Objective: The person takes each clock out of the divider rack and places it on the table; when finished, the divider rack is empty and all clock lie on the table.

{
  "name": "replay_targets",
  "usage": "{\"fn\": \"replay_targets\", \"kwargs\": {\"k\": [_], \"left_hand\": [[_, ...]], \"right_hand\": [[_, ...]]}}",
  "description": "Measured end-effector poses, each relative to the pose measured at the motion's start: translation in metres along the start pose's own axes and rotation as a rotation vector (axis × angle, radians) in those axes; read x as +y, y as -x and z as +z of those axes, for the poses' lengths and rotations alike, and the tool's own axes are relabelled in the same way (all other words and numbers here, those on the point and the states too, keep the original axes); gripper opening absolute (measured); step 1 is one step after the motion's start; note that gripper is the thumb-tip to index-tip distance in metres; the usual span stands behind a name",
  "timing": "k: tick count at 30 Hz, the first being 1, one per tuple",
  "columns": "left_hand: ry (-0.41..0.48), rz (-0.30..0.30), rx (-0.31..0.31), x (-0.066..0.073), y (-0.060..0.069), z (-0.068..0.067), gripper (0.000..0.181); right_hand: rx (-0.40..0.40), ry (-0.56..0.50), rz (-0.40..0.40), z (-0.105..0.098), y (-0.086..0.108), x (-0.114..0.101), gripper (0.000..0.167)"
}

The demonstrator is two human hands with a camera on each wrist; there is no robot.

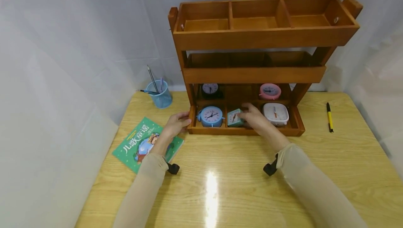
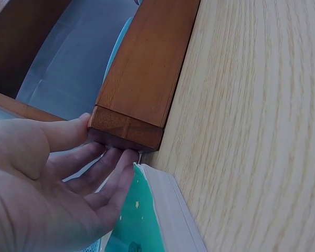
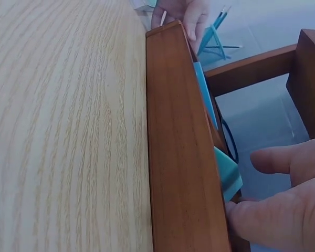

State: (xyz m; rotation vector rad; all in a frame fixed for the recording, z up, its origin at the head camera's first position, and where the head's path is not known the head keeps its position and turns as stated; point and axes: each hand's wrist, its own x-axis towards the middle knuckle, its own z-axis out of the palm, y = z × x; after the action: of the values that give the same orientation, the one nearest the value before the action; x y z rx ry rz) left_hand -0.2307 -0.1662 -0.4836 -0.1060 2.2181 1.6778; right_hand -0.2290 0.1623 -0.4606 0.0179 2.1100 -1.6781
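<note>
A small green square alarm clock (image 1: 234, 117) sits tilted in the middle bottom compartment of the wooden shelf (image 1: 252, 75). My right hand (image 1: 254, 117) is over its right side, thumb and fingers apart; in the right wrist view a fingertip is close beside the green clock (image 3: 228, 173), and whether it touches is unclear. My left hand (image 1: 176, 124) rests its thumb and fingertips against the shelf's lower left corner (image 2: 126, 128). A round blue alarm clock (image 1: 211, 116) stands in the left compartment, a white one (image 1: 275, 113) in the right.
Behind the front row are a black clock (image 1: 210, 89) and a pink clock (image 1: 269, 91). To the left lie a green book (image 1: 138, 144), partly under my left arm, and a blue mesh pen cup (image 1: 162, 98). A yellow-and-black pen (image 1: 329, 117) lies at right.
</note>
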Motion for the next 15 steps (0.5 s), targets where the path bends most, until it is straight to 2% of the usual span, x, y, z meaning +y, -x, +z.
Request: {"fn": "replay_targets", "kwargs": {"k": [6,11,15], "left_hand": [[-0.033,0.002,-0.005,0.0011,0.0003,-0.0010,0.053],[-0.043,-0.002,-0.018,0.0008,0.0001,-0.0023,0.054],[-0.035,-0.006,-0.019,0.0000,-0.0006,-0.0032,0.055]], "right_hand": [[-0.036,0.000,-0.010,-0.0024,-0.0037,0.0030,0.066],[-0.030,0.032,-0.018,-0.0025,-0.0075,0.0043,0.059],[-0.033,-0.015,-0.012,-0.0033,-0.0089,0.0056,0.058]]}}
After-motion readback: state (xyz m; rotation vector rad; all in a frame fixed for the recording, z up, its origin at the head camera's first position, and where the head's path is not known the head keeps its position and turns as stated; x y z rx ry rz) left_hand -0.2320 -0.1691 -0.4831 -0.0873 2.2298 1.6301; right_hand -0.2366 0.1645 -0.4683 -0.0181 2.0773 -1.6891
